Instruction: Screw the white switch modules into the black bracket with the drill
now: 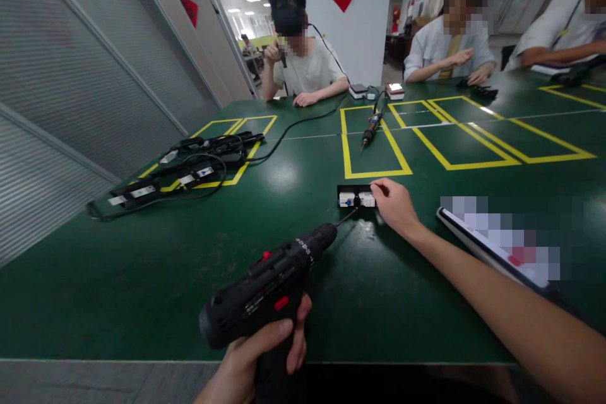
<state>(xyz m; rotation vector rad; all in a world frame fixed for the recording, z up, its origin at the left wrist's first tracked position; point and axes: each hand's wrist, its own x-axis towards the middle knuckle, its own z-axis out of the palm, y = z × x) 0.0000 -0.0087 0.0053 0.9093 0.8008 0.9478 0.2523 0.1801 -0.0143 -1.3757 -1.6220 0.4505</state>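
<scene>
My left hand [265, 350] is wrapped round the handle of a black cordless drill [269, 284] with red buttons. The drill points away and to the right, its long thin bit [348, 217] reaching a small black-and-white part [356, 198]. Whether the tip touches the part I cannot make out. White blocks with a blue piece sit on the part's near face, under a black upper edge. At the part's right end, my right hand [395, 205] grips it between thumb and fingers, just above the green table [180, 290].
Black cabled gear [208, 161] lies at the left inside yellow tape. Farther off rests a thin dark tool with a pointed tip [372, 129]. A phone-like device [497, 246] lies right of my forearm. Several people [307, 63] sit across the table.
</scene>
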